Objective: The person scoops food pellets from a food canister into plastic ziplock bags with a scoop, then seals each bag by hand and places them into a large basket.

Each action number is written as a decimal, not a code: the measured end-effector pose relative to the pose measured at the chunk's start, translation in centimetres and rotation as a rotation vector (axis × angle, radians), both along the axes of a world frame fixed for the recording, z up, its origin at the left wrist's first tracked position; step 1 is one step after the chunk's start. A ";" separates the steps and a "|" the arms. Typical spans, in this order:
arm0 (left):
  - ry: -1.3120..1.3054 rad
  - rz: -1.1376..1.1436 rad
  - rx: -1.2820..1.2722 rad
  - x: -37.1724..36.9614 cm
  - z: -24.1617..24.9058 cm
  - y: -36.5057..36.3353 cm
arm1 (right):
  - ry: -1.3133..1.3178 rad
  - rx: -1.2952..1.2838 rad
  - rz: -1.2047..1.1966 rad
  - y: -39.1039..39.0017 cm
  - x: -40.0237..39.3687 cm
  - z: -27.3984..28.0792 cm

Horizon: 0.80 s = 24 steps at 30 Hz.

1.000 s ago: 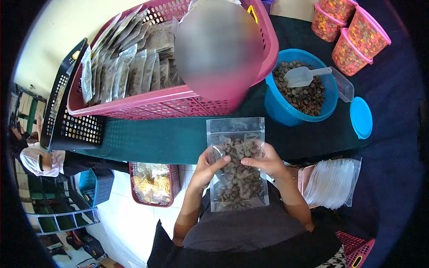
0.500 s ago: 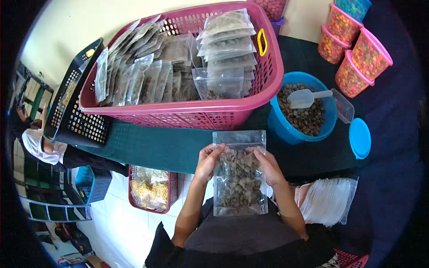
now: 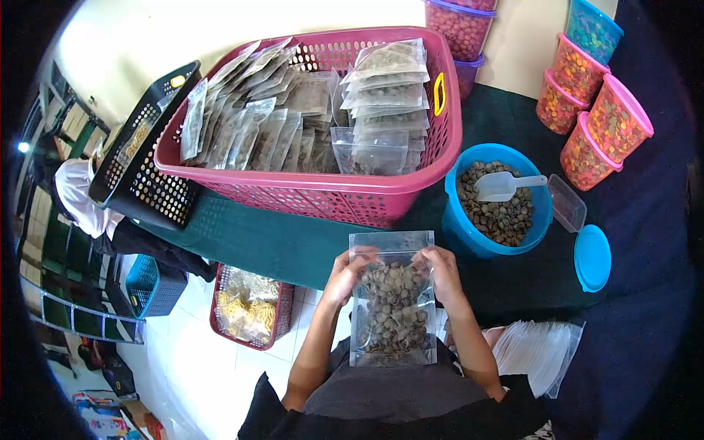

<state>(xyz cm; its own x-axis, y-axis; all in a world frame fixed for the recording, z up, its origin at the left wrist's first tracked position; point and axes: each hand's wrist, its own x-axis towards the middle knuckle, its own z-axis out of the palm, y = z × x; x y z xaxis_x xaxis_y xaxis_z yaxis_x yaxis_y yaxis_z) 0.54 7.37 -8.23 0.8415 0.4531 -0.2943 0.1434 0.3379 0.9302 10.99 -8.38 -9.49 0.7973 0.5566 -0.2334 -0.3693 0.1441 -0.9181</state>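
A clear zip pouch (image 3: 394, 315) filled with small brown pieces hangs upright in front of my body. My left hand (image 3: 347, 275) pinches its upper left side, and my right hand (image 3: 443, 275) grips its upper right side near the zip line. Beyond it stands a large pink basket (image 3: 308, 191) packed with similar filled pouches (image 3: 385, 95). To the right, a blue bucket (image 3: 452, 213) holds loose brown pieces (image 3: 502, 213), with a translucent scoop (image 3: 499, 186) lying on them.
Tubs of orange pieces (image 3: 609, 121) and pink pieces (image 3: 460, 33) stand at the back. A blue lid (image 3: 592, 258), clear container (image 3: 567, 203) and empty pouches (image 3: 539, 356) lie right. A black basket (image 3: 158, 183), floor basket (image 3: 275, 315) and person in white (image 3: 77, 194) are left.
The view has shifted, so the table items appear lower. Both hands still hold the pouch; my right fingers have moved up toward its top right edge.
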 end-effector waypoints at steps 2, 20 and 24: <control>0.035 -0.041 0.073 0.0 0.5 -0.4 | -0.016 -0.052 0.053 0.1 0.6 0.7; -0.070 0.136 -0.036 2.0 1.4 -6.1 | -0.124 -0.102 0.337 -2.2 2.6 1.0; -0.054 0.156 -0.061 1.7 0.0 -6.1 | -0.137 -0.104 0.372 -2.1 2.4 0.9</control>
